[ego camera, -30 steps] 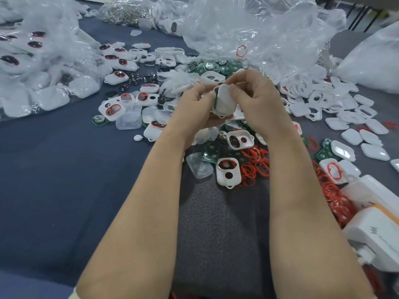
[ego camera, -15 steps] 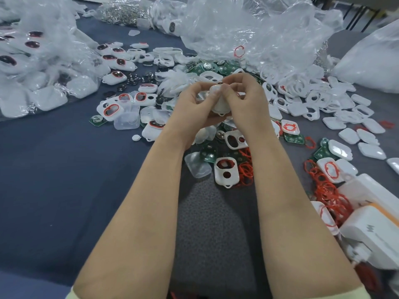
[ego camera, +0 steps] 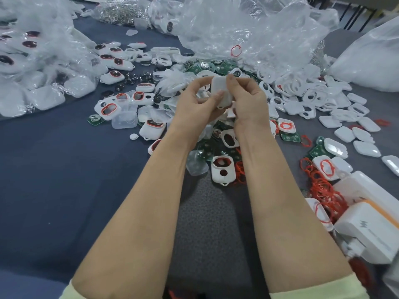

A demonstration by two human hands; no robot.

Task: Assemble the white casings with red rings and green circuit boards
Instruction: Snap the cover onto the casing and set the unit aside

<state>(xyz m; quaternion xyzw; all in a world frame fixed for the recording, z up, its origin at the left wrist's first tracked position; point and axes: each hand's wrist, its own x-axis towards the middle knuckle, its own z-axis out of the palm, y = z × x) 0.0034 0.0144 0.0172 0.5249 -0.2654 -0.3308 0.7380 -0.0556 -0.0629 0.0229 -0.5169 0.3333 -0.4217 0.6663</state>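
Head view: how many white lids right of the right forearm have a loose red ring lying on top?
3. First lid farthest back; second lid beside the red ring pile; third lid nearest, against the white box. More may be hidden.

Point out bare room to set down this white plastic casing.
Widest: the dark blue cloth, between the clear bags of casings and the left forearm. Also the grey mat between both forearms. Crowded: the green circuit boards and casings farther out, the red rubber rings beside the white box.
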